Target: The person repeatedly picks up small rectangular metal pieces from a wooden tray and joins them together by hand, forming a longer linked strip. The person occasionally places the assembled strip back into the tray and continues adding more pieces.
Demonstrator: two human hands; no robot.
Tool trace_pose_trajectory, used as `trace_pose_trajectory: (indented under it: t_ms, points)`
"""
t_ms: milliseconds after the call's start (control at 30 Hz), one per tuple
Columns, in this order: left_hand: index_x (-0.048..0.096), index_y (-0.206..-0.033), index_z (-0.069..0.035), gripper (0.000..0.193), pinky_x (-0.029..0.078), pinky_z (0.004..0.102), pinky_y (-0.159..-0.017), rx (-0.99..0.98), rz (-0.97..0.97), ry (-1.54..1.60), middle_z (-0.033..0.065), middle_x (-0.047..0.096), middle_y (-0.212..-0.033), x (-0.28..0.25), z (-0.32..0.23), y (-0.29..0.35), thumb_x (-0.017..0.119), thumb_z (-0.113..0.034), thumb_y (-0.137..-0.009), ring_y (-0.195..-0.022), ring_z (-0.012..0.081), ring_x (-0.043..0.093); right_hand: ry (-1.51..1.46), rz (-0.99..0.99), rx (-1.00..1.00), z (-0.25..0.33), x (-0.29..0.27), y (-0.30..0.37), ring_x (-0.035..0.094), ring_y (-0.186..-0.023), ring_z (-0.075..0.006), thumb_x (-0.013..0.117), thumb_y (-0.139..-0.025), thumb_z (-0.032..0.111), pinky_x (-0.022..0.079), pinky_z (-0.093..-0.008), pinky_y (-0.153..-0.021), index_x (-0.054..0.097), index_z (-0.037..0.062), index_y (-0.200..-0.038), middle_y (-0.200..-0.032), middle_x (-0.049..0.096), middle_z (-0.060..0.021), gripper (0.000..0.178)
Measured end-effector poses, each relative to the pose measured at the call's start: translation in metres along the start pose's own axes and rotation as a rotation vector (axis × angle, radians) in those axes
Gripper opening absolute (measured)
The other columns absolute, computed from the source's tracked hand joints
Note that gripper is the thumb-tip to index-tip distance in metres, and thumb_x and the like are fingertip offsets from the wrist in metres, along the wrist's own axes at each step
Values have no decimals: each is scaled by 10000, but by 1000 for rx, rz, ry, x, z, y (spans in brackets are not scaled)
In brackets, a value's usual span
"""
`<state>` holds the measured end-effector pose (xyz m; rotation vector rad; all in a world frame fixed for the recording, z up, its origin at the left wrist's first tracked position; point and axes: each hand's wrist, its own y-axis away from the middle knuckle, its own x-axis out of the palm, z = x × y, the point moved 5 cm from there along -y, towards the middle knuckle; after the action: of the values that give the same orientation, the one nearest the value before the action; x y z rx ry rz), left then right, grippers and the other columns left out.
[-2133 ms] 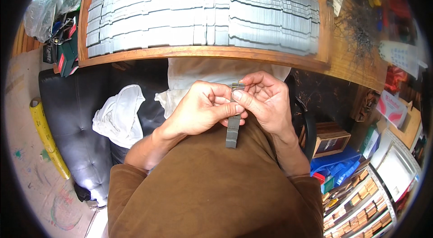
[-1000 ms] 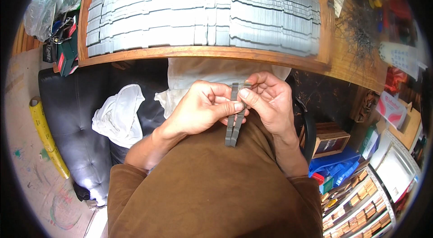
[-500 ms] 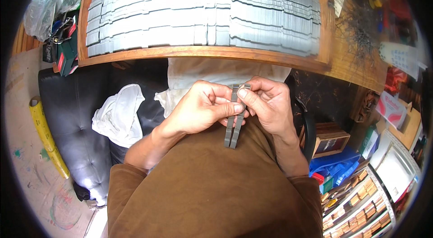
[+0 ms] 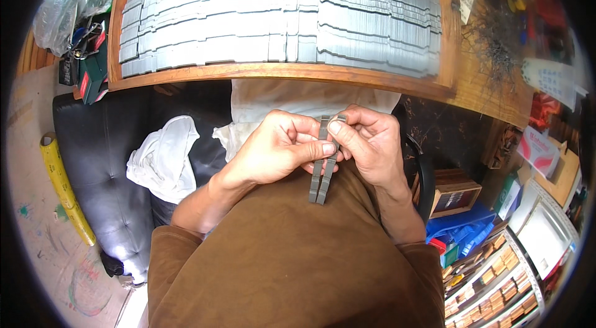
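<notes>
Clock face centred on the hands. Pinched between thumb and fingers of the left hand [image 4: 273, 148], about mid-length: pair of dark grey notched strips [image 4: 315, 184]. Pinched near the upper end by the right hand [image 4: 372, 145]: the strip on the 3 o'clock side. Diverge slightly toward 12 o'clock; lie close together at the lower ends, over the brown garment [image 4: 292, 253] at 6 o'clock.

Edges and open room. At 12 o'clock, near the fingertips: front edge of a wooden tray [image 4: 267, 72], extending well to both sides. Between fingertips and that edge: narrow room above a pale cloth [image 4: 267, 99]. Toward 9 o'clock: wider room over a black tufted seat [image 4: 102, 160], as far as a bunched white cloth [image 4: 164, 160]. Toward 4 o'clock: smaller gap, bounded by a black curved bar [image 4: 427, 182].

Other things and obstructions. Packed inside the tray: rows of grey plates [image 4: 379, 17], blocking the 12 o'clock side. At 2 o'clock: counter [image 4: 509, 103], bearing a dark wiry tangle [image 4: 496, 42]. At 3 o'clock, well apart: pink-and-white carton [image 4: 539, 149]. At 4 o'clock, beyond the bar: wooden box [image 4: 456, 194] and blue plastic item [image 4: 462, 230]. Between 4 and 5: rack [image 4: 496, 272] of wooden pieces. Between 8 and 9, beyond the seat: yellow tube [image 4: 65, 194] on the floor [image 4: 37, 253]. At 10: clear plastic bag [image 4: 74, 11].
</notes>
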<state>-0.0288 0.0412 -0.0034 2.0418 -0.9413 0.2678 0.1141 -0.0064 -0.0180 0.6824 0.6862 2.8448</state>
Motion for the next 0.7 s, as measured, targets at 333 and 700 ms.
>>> trace_pose_trajectory:
  t_ms: [333, 700]
  points:
    - [709, -1031, 20, 167, 562, 232, -656, -17, -1, -17, 83, 741, -918, -3, 1, 0, 666, -122, -954, -798, 129, 716, 23, 39, -7, 3, 1, -1, 587, -625, -52, 665, -938, 42, 470, -199, -546, 679, -42, -919, -794, 681, -52, 88]
    - [708, -1024, 26, 173, 565, 239, -661, -2, -11, -43, 99, 736, -860, -3, 1, -2, 665, -128, -957, -777, 127, 710, 12, -10, 2, -1, -1, 0, 578, -630, -51, 658, -942, 50, 469, -197, -551, 675, -36, -909, -784, 669, -43, 93]
